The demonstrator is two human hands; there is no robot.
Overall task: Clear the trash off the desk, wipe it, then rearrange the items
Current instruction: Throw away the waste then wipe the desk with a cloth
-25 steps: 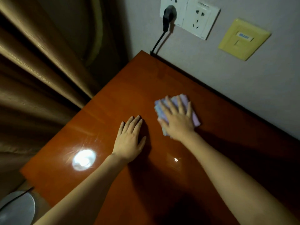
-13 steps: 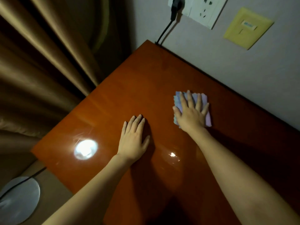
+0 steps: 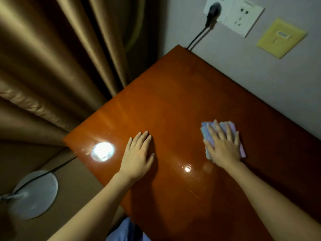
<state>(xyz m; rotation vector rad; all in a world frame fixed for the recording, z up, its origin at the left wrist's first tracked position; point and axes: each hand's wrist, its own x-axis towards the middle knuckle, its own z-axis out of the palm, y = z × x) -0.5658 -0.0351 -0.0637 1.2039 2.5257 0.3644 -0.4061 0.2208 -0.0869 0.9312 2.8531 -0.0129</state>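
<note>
Right hand: the right hand lies flat, fingers straight and spread, pressing down on the folded pale lilac-and-blue cleaning cloth.
Cloth: flat on the glossy reddish-brown wooden desk, on its right part, near the wall edge.
Left hand: the left hand rests palm-down on the bare wood, fingers straight and together, holding nothing, well apart from the cloth.
Desk surface: a bright round light reflection shines just left of the left hand.
Wall: a black plug sits in the white wall socket.

Brown curtain beside grey wall with socket.
</note>
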